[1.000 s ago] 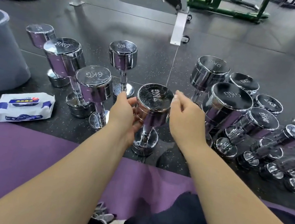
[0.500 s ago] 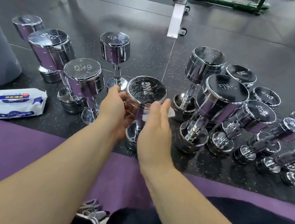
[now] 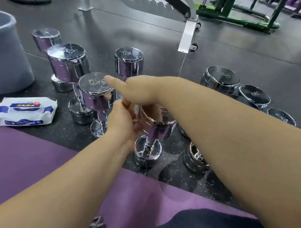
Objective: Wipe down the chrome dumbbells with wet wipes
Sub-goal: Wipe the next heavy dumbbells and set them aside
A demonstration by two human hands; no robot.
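A chrome dumbbell (image 3: 159, 132) stands upright on the dark rubber floor just in front of me. My left hand (image 3: 122, 121) grips the left side of its upper head. My right arm reaches across from the right. My right hand (image 3: 139, 91) lies over the top of that head and wraps round its far side, thumb stretched out to the left. Its fingers are hidden, and no wet wipe shows. The pack of wet wipes (image 3: 25, 110) lies on the floor to the left.
Several chrome dumbbells stand upright close by: a 6KG one (image 3: 96, 86) and an 8KG one (image 3: 68, 54) to the left, more (image 3: 220, 79) to the right. A grey bucket (image 3: 2, 61) is far left. A purple mat (image 3: 17, 154) lies under me, a bench frame (image 3: 188, 33) behind.
My right hand has swung from the near side of the dumbbell's head over its top to the far left side. The white wipe seen under it earlier is hidden. My left hand keeps its grip.
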